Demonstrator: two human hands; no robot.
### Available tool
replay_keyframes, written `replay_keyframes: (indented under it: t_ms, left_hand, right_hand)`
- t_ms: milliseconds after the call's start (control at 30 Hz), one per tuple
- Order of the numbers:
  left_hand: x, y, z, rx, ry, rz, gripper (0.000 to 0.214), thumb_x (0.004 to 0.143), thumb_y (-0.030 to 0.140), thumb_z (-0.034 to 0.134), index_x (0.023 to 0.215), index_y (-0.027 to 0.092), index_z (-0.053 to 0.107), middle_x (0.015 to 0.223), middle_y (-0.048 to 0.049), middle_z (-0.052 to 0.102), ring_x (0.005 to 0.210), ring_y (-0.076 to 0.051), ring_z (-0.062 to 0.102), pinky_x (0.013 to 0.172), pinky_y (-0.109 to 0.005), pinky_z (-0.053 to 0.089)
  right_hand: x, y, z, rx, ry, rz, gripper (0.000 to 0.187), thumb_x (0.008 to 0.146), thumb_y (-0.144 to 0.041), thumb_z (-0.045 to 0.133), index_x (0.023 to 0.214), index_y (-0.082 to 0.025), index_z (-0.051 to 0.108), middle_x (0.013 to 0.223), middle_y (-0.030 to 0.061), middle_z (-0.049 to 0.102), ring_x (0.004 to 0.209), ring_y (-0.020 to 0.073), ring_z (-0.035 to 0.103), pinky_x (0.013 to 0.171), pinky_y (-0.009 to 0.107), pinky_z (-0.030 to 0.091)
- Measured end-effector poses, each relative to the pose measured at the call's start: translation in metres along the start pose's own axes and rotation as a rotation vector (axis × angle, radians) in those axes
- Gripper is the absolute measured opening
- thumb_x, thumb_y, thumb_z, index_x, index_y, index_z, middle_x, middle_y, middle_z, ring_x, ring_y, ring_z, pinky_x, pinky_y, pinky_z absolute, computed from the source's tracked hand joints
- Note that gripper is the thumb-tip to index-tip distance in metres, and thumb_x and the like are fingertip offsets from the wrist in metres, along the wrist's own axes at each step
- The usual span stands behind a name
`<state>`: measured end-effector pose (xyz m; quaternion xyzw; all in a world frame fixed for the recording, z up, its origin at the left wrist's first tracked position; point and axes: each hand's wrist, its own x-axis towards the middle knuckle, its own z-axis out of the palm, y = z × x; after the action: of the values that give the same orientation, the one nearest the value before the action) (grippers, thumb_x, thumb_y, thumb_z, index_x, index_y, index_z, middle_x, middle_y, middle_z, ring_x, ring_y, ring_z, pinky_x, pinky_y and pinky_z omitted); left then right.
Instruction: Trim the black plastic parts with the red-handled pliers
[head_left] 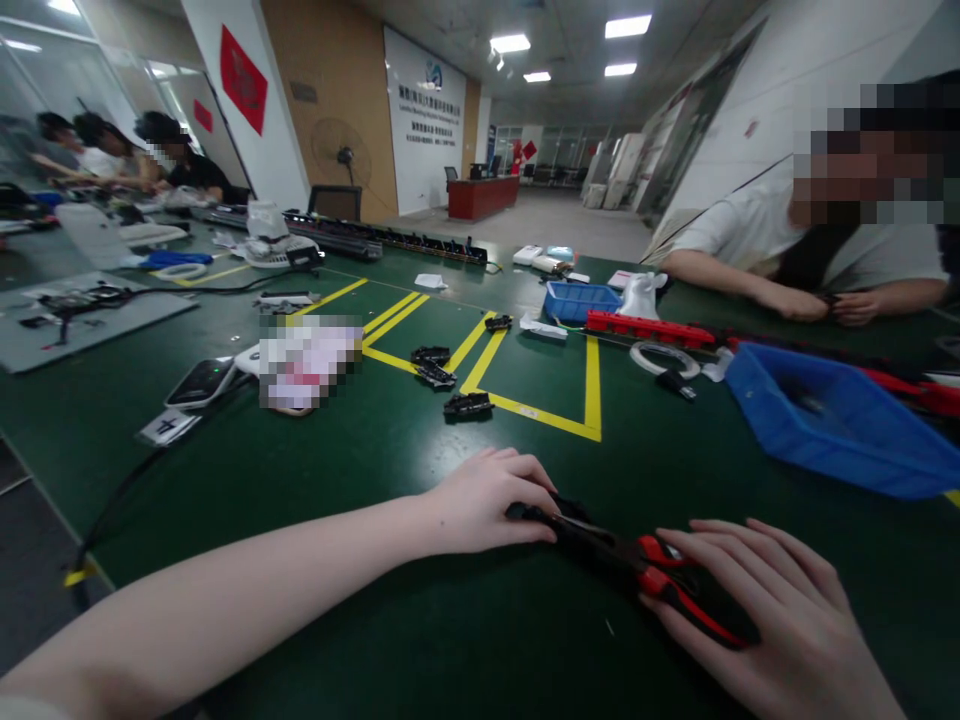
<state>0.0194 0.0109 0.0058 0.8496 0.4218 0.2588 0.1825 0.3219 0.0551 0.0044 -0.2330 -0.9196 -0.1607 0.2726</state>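
My left hand (486,508) is closed on a small black part (525,512) near the front of the green table, its fingers covering much of it. My right hand (784,605) grips pliers (651,578) with red and black handles. The jaws point left and reach the black part between my left fingers; whether they bite on it I cannot tell. Beyond my hands lie several similar black parts, among them one nearest me (468,405), a pair close together (435,374) and one farther back (498,322).
A blue bin (840,420) stands to the right, with a smaller blue tray (581,300) farther back. Red strips (649,328) and a white cable coil (664,360) lie between. At left are a phone (311,365) and a cabled device (201,382). Another person (795,240) sits opposite.
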Motion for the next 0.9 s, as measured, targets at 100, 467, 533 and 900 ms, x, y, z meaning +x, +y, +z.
replay_keyframes:
  t_ms: [100, 467, 533, 900]
  left_hand:
    - [-0.001, 0.000, 0.001, 0.005, 0.014, 0.004, 0.020, 0.089, 0.036, 0.067, 0.103, 0.022, 0.071, 0.114, -0.0048, 0.064, 0.103, -0.021, 0.060, 0.087, -0.033, 0.042]
    - [-0.001, 0.001, -0.002, -0.021, -0.010, -0.008, 0.021, 0.091, 0.037, 0.064, 0.104, 0.022, 0.071, 0.115, -0.0049, 0.065, 0.105, -0.021, 0.060, 0.088, -0.034, 0.042]
    - [-0.001, 0.002, -0.003, -0.017, -0.020, -0.007, 0.021, 0.092, 0.037, 0.063, 0.105, 0.022, 0.071, 0.115, -0.0049, 0.065, 0.105, -0.021, 0.060, 0.088, -0.034, 0.042]
    - [-0.002, 0.000, -0.001, -0.022, -0.014, 0.009, 0.019, 0.091, 0.035, 0.065, 0.104, 0.022, 0.071, 0.116, -0.0051, 0.064, 0.107, -0.021, 0.058, 0.090, -0.034, 0.041]
  right_hand:
    - [0.001, 0.000, 0.000, -0.001, 0.013, 0.008, 0.037, 0.083, -0.044, 0.061, 0.113, -0.022, 0.060, 0.098, 0.0077, 0.073, 0.092, 0.0292, 0.067, 0.092, 0.050, 0.041]
    - [-0.009, -0.002, -0.002, 0.190, -0.108, 0.125, 0.041, 0.084, -0.044, 0.063, 0.119, -0.023, 0.059, 0.102, 0.0069, 0.069, 0.083, 0.0218, 0.070, 0.067, 0.032, 0.059]
    - [-0.009, -0.002, -0.002, 0.194, -0.084, 0.120, 0.041, 0.084, -0.043, 0.063, 0.119, -0.023, 0.059, 0.101, 0.0073, 0.069, 0.082, 0.0225, 0.070, 0.066, 0.033, 0.059]
    - [-0.011, -0.001, -0.002, 0.194, -0.100, 0.142, 0.050, 0.083, -0.044, 0.064, 0.127, -0.021, 0.055, 0.102, 0.0084, 0.071, 0.083, 0.0235, 0.071, 0.067, 0.035, 0.059]
